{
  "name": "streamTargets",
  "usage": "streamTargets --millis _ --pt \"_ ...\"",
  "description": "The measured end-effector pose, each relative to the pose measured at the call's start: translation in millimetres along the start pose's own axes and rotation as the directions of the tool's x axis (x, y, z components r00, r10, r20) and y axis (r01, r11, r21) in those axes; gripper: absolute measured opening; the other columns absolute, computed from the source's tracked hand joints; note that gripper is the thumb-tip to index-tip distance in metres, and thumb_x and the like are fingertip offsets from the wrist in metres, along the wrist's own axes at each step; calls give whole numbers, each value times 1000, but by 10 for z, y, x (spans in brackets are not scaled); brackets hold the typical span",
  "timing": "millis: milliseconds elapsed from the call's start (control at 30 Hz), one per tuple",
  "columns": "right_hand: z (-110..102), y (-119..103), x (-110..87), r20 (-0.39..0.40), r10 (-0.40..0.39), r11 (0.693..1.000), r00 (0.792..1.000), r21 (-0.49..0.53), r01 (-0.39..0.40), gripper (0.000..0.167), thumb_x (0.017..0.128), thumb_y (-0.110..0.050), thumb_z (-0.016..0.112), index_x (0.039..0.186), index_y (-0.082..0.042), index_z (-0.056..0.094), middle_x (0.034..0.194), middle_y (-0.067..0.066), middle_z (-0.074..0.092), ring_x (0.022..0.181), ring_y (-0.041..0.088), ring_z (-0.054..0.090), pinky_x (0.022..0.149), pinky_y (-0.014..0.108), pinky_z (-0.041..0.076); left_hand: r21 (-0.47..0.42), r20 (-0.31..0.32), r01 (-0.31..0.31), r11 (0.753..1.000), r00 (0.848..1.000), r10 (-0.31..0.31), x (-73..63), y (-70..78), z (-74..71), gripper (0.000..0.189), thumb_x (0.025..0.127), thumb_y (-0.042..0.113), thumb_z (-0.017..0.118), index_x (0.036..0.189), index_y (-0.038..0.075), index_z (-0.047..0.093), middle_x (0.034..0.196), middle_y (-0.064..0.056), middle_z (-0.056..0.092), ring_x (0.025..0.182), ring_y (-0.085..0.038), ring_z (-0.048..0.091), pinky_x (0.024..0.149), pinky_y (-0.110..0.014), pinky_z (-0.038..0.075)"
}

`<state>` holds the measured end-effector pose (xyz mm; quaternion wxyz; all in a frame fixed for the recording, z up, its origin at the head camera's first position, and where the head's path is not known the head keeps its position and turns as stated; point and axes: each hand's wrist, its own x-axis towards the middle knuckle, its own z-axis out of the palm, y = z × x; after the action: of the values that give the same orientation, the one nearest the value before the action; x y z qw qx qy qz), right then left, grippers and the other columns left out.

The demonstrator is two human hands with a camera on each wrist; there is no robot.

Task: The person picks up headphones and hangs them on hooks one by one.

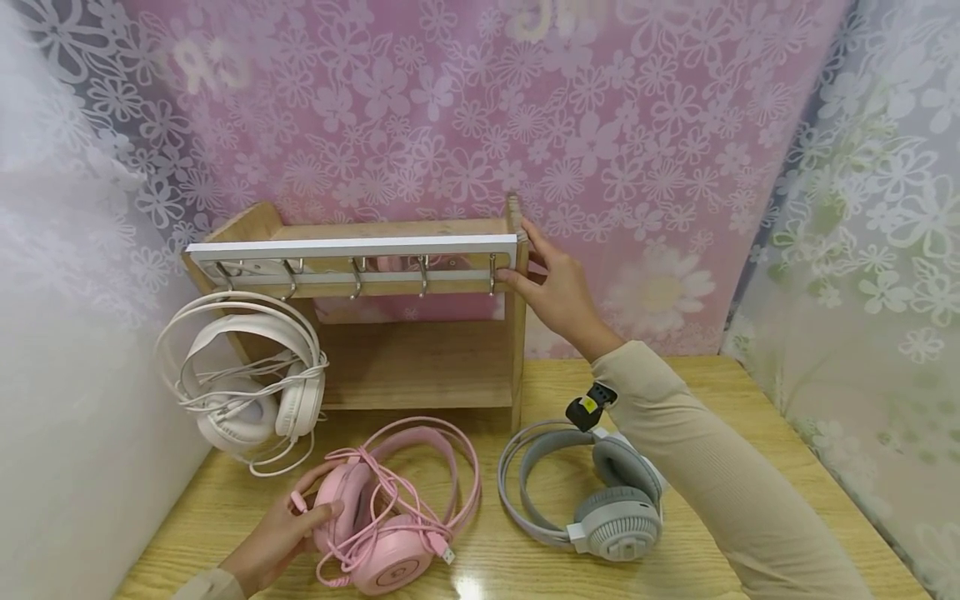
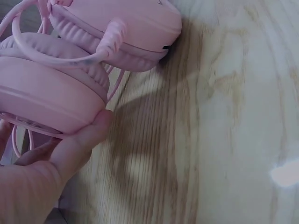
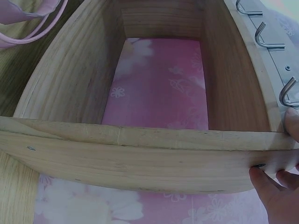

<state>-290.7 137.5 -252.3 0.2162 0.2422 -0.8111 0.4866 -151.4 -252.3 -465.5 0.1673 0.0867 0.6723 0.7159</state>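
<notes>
My left hand grips one ear cup of the pink headphones, thumb on one side and fingers on the other. Their cable, with a USB plug, is wound loosely over the cups and band. In the left wrist view the pink ear cup is pinched close above the wood surface. My right hand holds the right end of a wooden rack, its thumb at the front by the last metal hook and its fingers around the side panel.
White headphones hang at the leftmost hook, cable wrapped around them. Grey headphones lie on the wooden table under my right forearm. Several hooks line the rack's white strip. Flowered cloth stands behind.
</notes>
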Motion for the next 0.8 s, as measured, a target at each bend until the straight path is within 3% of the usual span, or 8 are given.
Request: streamTargets --millis 167,400,533,800 --pt "4 6 4 1 8 1000 1000 -11 -8 77 94 -16 74 159 -6 32 145 21 54 131 37 54 102 45 51 -38 15 -33 999 999 34 -39 25 32 56 101 6 54 138 48 51 127 5 58 108 -18 66 87 -43 59" --pt "1 5 5 1 13 1000 1000 -11 -13 77 95 -15 73 159 -7 31 145 21 54 132 37 54 102 45 51 -71 36 -171 983 984 174 -64 77 37 63 102 -1 48 145 45 49 132 17 58 116 -12 61 90 -38 58" --pt "4 -6 5 -1 12 1000 1000 -3 -12 76 95 -16 73 159 -7 32 144 22 54 131 37 54 102 45 52 -97 30 -254 962 966 258 -75 105 9 66 101 -5 45 150 40 47 134 14 60 115 -13 63 89 -38 58" --pt "10 -11 1 -10 8 1000 1000 -14 -8 76 94 -16 74 158 -8 34 144 21 55 130 37 56 101 44 52 -178 -13 -411 894 910 415 -98 166 -18 65 100 -9 40 152 30 48 140 10 57 122 -10 59 95 -31 54"
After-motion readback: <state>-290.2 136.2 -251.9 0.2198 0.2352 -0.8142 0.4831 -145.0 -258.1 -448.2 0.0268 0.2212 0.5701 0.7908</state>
